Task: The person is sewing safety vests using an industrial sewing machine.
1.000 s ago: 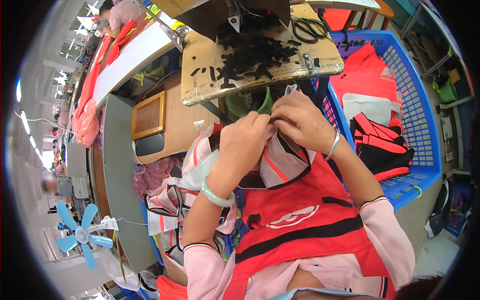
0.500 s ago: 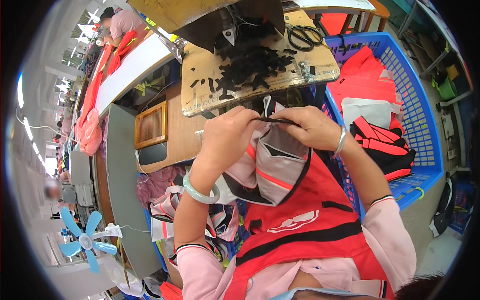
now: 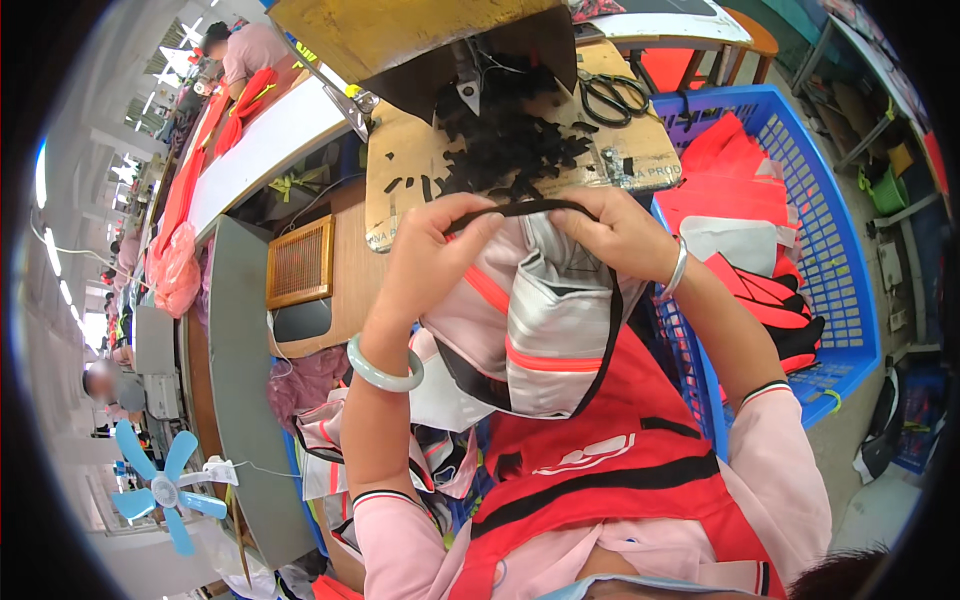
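A pale grey and white garment piece (image 3: 555, 340) with neon coral stripes hangs from both hands over my red apron. Black binding runs along its edges. My left hand (image 3: 435, 245) pinches the top edge at one end of a black strip (image 3: 530, 208), and my right hand (image 3: 620, 235) pinches the other end. The strip is stretched in a slight arc between them, just in front of the wooden worktable (image 3: 400, 150). Many black fabric scraps (image 3: 510, 140) lie heaped there beneath a pointed metal machine part (image 3: 468, 95).
Black-handled scissors (image 3: 612, 98) lie at the table's right. A blue plastic basket (image 3: 850, 270) with coral and black pieces stands to my right. More garment pieces (image 3: 440, 460) are heaped by my left arm. A blue fan (image 3: 165, 490) is at lower left; a person (image 3: 250, 55) sits far left.
My hands have moved apart, and the black edge strip between them now shows longer and taut. The garment has spread wider. The whole view has shifted slightly.
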Demonstrator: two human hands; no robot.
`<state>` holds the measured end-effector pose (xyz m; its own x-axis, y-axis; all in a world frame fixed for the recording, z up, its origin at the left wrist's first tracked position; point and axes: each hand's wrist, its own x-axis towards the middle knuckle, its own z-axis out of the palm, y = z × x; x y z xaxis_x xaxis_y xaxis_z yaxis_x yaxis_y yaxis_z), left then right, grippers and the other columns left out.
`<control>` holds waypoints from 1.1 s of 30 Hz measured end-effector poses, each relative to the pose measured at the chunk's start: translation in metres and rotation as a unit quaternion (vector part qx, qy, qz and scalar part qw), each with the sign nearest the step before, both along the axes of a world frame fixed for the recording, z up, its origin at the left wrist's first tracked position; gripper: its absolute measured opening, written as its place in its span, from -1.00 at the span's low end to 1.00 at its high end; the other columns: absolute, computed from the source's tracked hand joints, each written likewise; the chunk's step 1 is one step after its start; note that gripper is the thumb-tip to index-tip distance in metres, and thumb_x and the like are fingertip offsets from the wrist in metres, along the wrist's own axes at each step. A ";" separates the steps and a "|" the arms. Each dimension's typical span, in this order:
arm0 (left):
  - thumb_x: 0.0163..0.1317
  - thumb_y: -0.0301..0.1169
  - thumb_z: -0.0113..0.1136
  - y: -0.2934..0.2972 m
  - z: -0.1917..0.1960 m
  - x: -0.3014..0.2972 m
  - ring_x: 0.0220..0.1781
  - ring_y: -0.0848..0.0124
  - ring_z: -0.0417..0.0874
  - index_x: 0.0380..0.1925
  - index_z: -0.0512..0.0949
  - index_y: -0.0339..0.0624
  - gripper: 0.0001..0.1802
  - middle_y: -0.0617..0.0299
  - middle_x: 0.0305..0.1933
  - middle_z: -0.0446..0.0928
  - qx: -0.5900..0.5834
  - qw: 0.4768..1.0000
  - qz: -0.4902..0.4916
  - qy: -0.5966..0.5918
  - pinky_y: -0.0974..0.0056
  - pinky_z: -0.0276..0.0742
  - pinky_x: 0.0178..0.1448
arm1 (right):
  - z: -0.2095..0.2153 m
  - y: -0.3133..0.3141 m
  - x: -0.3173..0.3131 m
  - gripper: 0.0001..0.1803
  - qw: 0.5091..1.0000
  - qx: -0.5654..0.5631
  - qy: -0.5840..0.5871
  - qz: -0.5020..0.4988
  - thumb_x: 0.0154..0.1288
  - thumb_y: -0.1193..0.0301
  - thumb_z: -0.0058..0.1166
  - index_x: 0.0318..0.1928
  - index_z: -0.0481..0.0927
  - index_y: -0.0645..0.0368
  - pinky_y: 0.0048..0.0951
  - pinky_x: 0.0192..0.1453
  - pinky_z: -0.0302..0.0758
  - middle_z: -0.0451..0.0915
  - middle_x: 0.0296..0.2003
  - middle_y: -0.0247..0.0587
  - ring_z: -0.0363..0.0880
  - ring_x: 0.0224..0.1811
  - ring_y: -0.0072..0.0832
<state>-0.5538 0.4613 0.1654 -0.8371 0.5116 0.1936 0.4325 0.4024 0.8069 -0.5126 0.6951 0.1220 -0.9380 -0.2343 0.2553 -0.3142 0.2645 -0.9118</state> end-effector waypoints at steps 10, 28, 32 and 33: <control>0.19 -0.23 0.33 0.000 0.013 -0.042 -0.20 0.55 0.57 -0.17 0.66 -0.40 -0.60 0.23 -0.29 0.67 -0.042 0.991 0.011 -0.130 0.38 0.48 -0.04 | 0.021 -0.003 -0.039 -0.67 0.989 0.139 0.036 -0.036 0.39 0.27 0.03 -0.25 0.60 0.36 -0.18 -0.24 0.43 0.59 -0.41 0.16 0.57 -0.36 0.01; 0.17 -0.16 0.35 -0.007 0.001 -0.122 -0.15 0.45 0.62 -0.11 0.65 -0.43 -0.51 0.13 -0.21 0.69 -0.045 0.987 -0.006 -0.154 0.35 0.50 0.02 | 0.024 -0.005 -0.099 -0.62 0.983 0.176 0.027 -0.052 0.39 0.25 0.02 -0.24 0.62 0.42 -0.17 -0.19 0.45 0.60 -0.39 0.21 0.60 -0.33 -0.01; 0.18 -0.18 0.34 -0.006 -0.005 -0.130 -0.17 0.46 0.62 -0.12 0.66 -0.42 -0.53 0.14 -0.23 0.69 -0.055 0.988 -0.006 -0.145 0.37 0.50 0.00 | 0.023 -0.002 -0.106 -0.60 0.983 0.177 -0.011 -0.044 0.40 0.24 0.01 -0.22 0.61 0.43 -0.19 -0.19 0.45 0.60 -0.39 0.20 0.59 -0.36 -0.10; 0.18 -0.18 0.34 -0.005 -0.006 -0.132 -0.17 0.46 0.62 -0.12 0.66 -0.42 -0.53 0.14 -0.23 0.69 -0.052 0.988 -0.009 -0.142 0.37 0.50 0.00 | 0.023 -0.002 -0.108 -0.60 0.982 0.184 -0.014 -0.043 0.40 0.23 0.00 -0.22 0.61 0.43 -0.20 -0.19 0.45 0.60 -0.39 0.20 0.59 -0.36 -0.12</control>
<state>-0.6860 0.4560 0.1590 -0.8402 0.5324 -0.1034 0.2019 0.4839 0.8515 -0.6204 0.6936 0.1449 -0.9640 -0.2249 0.1415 -0.2517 0.6020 -0.7578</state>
